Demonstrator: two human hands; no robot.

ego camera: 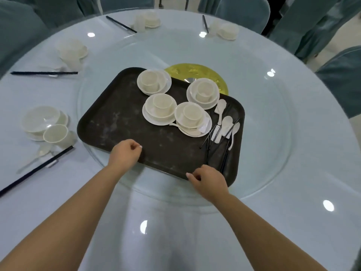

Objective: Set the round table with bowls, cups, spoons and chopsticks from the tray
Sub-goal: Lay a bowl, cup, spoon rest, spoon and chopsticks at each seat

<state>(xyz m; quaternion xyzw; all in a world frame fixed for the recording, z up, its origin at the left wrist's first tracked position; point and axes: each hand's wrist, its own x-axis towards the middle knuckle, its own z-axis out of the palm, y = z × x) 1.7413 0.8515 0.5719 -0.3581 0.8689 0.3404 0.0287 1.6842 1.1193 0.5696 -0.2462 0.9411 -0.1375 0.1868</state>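
A dark brown tray (121, 122) lies on the glass turntable (273, 145) of the round table (322, 222). On the tray stand several white sets, each a cup inside a bowl on a saucer (159, 108), with white spoons (226, 124) and black chopsticks (224, 157) at its right end. My left hand (126, 153) grips the tray's near edge with curled fingers. My right hand (208, 180) grips the same edge further right, near the corner.
Laid places ring the table: a bowl, cup (55, 133), spoon and chopsticks (37, 169) at near left, others at left (71, 50) and at the back (148, 21). A gold disc (195, 72) marks the turntable's centre. Teal-covered chairs (341, 79) surround the table.
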